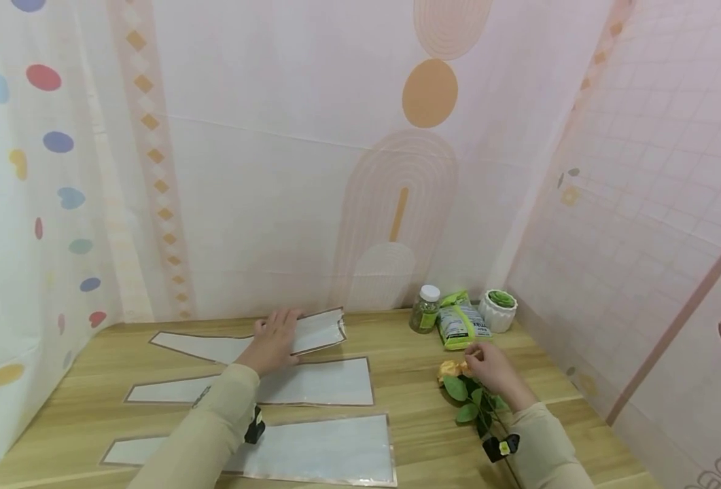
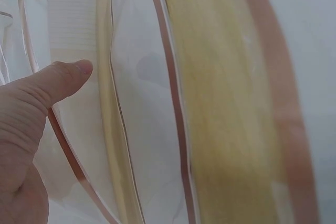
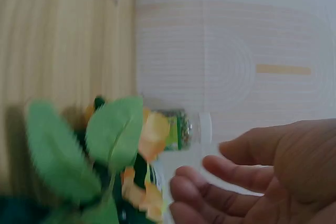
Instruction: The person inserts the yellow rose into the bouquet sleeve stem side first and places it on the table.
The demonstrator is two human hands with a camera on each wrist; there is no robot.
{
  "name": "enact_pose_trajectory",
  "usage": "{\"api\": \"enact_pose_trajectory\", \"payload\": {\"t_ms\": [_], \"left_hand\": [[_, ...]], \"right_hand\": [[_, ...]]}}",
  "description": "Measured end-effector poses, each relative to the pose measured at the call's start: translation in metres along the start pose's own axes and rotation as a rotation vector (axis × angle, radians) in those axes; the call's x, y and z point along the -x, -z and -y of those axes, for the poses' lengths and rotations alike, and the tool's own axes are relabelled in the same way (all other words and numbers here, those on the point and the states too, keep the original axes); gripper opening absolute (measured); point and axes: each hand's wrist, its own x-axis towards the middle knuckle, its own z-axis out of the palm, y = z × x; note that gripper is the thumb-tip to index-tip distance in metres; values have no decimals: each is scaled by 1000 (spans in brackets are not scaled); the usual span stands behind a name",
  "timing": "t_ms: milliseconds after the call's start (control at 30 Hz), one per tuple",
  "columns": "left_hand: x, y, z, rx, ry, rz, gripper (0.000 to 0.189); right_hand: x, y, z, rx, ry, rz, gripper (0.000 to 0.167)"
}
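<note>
Three tapered, clear-white flower sleeves with brown borders lie on the wooden table. My left hand (image 1: 277, 339) rests on the farthest sleeve (image 1: 320, 331), whose wide right end is slightly raised; its thumb (image 2: 71, 77) stretches out straight in the left wrist view. Closer to me are the middle sleeve (image 1: 336, 382) and the nearest sleeve (image 1: 329, 448). At the right, my right hand (image 1: 493, 370) hovers by an artificial flower (image 1: 450, 371) with orange petals and green leaves (image 3: 118, 132). Loosely bent fingers (image 3: 189, 192) show nothing between them in the right wrist view.
Along the back right stand a white-lidded jar (image 1: 425, 311), a green packet of wipes (image 1: 463, 324) and a small plant in a white pot (image 1: 498, 314). A patterned curtain (image 1: 262, 204) hangs behind the table (image 1: 406, 435) and along its sides.
</note>
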Motion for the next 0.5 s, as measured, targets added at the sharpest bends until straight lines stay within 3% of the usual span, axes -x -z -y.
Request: {"api": "enact_pose_trajectory", "payload": {"t_ms": [233, 367, 500], "left_hand": [[-1, -2, -2, -5, 2, 12, 92], [-1, -3, -2, -13, -2, 5, 90], [-1, -5, 0, -23, -8, -1, 89]], "right_hand": [[22, 12, -13, 229, 49, -4, 8], [35, 14, -17, 264, 48, 48, 5], [45, 12, -16, 273, -10, 124, 4]]}}
